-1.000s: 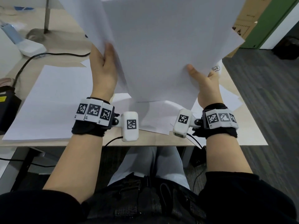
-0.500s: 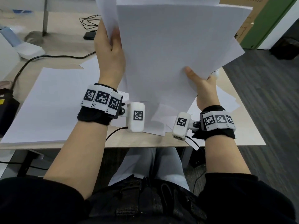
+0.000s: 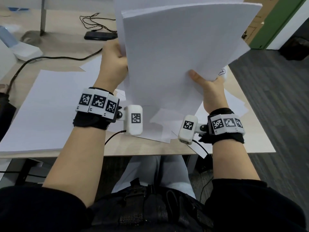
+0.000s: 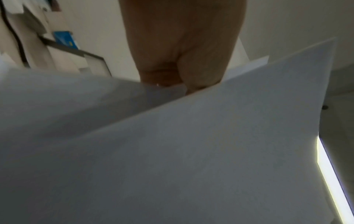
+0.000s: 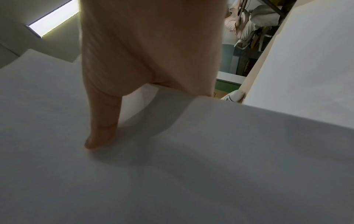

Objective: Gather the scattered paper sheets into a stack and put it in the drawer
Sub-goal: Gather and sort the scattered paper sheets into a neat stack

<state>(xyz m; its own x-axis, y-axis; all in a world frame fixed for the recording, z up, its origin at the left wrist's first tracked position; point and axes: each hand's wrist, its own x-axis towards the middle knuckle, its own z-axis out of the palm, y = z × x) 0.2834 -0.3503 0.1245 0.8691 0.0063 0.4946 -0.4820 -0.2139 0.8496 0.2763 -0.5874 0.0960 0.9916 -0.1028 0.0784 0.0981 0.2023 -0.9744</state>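
A thick stack of white paper sheets (image 3: 180, 52) stands almost upright above the desk, held between both hands. My left hand (image 3: 115, 62) grips its left edge, fingers curled round it; the left wrist view shows the hand (image 4: 178, 60) above the sheets (image 4: 172, 151). My right hand (image 3: 209, 82) holds the right edge low down, thumb lying on the front sheet; the right wrist view shows that thumb (image 5: 103, 118) on the paper (image 5: 172, 166). More loose sheets (image 3: 165, 124) lie on the desk under the stack. A large white sheet (image 3: 48, 111) lies at the left. No drawer is in view.
The wooden desk (image 3: 150, 149) ends just before my lap. A black phone (image 3: 100, 36) with tangled cables lies at the back, a black cable (image 3: 50, 58) runs left, and a white device (image 3: 25, 51) sits far left. A cardboard box (image 3: 260, 17) stands at the right.
The stack has shifted right and tilted more upright. My left hand slid lower on its left edge and now curls round it. The right hand kept its hold.
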